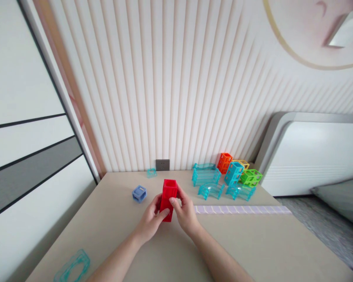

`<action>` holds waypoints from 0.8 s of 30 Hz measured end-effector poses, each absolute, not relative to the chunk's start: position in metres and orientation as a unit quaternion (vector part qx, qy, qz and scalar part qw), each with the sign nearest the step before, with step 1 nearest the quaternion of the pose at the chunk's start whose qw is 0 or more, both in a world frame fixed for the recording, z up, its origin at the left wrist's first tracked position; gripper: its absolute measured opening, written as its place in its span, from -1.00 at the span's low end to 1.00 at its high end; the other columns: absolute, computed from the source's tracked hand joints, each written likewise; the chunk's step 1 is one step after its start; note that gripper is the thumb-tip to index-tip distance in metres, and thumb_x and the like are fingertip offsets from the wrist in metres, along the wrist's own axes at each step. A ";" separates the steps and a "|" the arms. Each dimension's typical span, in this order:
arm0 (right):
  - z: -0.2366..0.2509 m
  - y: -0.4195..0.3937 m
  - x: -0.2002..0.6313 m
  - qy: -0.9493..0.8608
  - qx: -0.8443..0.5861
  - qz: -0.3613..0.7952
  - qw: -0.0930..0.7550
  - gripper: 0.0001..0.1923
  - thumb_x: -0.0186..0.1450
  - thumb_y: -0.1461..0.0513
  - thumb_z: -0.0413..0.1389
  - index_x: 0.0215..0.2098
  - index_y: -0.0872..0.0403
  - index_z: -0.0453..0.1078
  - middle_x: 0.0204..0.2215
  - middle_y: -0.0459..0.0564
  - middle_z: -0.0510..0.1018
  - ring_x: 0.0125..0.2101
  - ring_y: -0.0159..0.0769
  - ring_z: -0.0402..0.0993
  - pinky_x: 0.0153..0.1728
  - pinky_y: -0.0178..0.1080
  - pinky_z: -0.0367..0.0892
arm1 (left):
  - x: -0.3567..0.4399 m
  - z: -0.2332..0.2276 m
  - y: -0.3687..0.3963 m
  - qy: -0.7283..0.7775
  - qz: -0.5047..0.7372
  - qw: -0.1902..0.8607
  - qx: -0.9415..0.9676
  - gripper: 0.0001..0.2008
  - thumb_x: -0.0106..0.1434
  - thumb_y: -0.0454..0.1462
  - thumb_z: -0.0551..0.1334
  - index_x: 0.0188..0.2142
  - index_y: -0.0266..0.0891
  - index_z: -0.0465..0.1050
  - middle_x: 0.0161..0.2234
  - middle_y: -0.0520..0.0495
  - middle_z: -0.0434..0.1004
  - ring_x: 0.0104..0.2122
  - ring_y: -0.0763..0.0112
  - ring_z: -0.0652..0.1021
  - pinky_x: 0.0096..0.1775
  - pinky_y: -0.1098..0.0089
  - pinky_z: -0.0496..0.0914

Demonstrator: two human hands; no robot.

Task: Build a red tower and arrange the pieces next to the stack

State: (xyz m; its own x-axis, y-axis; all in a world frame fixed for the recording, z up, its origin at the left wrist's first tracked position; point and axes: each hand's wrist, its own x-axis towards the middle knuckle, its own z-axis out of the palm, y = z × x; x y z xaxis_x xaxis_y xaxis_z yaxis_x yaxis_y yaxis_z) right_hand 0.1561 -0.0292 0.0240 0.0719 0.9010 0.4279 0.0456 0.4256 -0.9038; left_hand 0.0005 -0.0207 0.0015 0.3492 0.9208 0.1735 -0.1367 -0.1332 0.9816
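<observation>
Both hands on the red block [168,199], mid-table, upright, open end up. Left hand [151,220] wraps its lower left side, thumb across the front face near the bottom. Right hand [185,213] grips the right side, fingers curled onto the front edge higher up. Can't tell if the block's base touches the table [252,243] or sits just above it.

Around it:
- Blue cube [139,193] near, to the left, on the table, apart from the hands.
- Small clear teal piece [151,172] further back, by the wall, just left of the grey socket [162,165].
- Pale lilac strip [242,210] lies flat to the right, its near end just beside the right hand.
- Behind the strip: teal curved pieces [211,190], some stacked, some loose.
- Past those, a cluster of frame cubes: orange [225,162], cyan [234,173], yellow [242,163], green [251,177], touching or nearly so.
- Clear teal ring piece [73,266] at the near left table edge, well apart from everything else.

Ribbed wall behind; white headboard [314,156] on the right.
</observation>
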 end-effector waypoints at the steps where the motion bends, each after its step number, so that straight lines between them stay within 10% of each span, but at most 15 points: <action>1: 0.024 -0.029 0.156 -0.586 -0.406 0.346 0.609 -0.48 0.34 0.12 0.21 0.25 -0.01 0.38 0.00 0.05 0.65 -0.03 -0.05 0.57 0.07 -0.02 0.42 | 0.001 0.002 -0.020 0.331 0.466 0.567 0.593 -0.50 0.29 -0.05 0.32 0.14 -0.18 0.34 0.10 -0.22 0.53 0.08 0.04 0.54 0.09 0.14 0.41; 24: 0.027 -0.037 0.156 -0.669 -0.406 0.237 0.575 -0.45 0.38 0.16 0.16 0.33 -0.05 0.28 0.08 0.11 0.56 0.02 -0.08 0.52 0.07 -0.07 0.42 | 0.006 0.010 -0.019 0.373 0.528 0.505 0.572 -0.55 0.19 -0.02 0.39 -0.04 -0.20 0.43 -0.09 -0.18 0.61 -0.13 0.13 0.61 -0.06 0.21 0.49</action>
